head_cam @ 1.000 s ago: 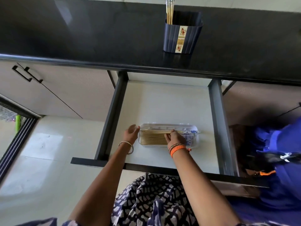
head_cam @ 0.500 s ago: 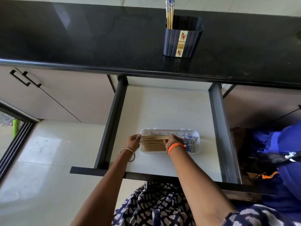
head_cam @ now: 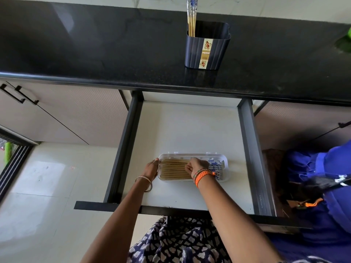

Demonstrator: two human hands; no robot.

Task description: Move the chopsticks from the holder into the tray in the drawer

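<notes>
A clear plastic tray (head_cam: 226, 168) lies in the open drawer (head_cam: 190, 130), filled with several wooden chopsticks (head_cam: 173, 168) laid side by side, their blue-patterned ends to the right. My left hand (head_cam: 151, 168) rests against the tray's left end. My right hand (head_cam: 196, 166) is curled over the middle of the chopsticks, fingers touching them. On the black counter stands a dark blue holder (head_cam: 208, 47) with a few chopsticks (head_cam: 191, 18) upright in its left corner.
The black countertop (head_cam: 95, 44) overhangs the drawer's back. The drawer has dark side rails (head_cam: 123, 149) and a dark front edge (head_cam: 106, 205). Cabinet doors with black handles (head_cam: 18, 94) are on the left. Blue fabric and bags (head_cam: 326, 177) sit at the right.
My right hand has closed its fingers over the chopsticks in the tray. My left hand has shifted in to touch the tray's left end. The camera tilted up slightly.
</notes>
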